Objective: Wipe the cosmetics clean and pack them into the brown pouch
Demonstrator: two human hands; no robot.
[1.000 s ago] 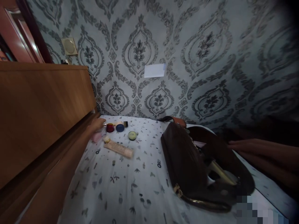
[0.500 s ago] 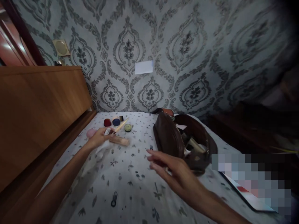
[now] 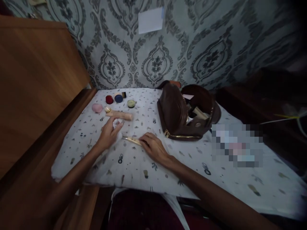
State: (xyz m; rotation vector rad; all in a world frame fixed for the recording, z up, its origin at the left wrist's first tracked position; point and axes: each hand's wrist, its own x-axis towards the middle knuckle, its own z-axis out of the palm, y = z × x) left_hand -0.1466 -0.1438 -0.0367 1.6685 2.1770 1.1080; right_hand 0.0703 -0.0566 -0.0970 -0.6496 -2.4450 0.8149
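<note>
Brush-like tool [image 3: 133, 140] is pinched by the right hand [image 3: 154, 147] over the printed cloth [image 3: 134, 171]; white tissue [image 3: 116, 122] is held by the left hand [image 3: 107, 134]. Beyond, the beige tube [image 3: 121, 115] could be nudged if the tissue were pushed forward.

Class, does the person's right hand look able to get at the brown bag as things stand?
Probably yes. The brown bag sits close to the right hand, its top open, with only patterned cloth showing between them. The slim stick in that hand might get in the way, though.
</note>
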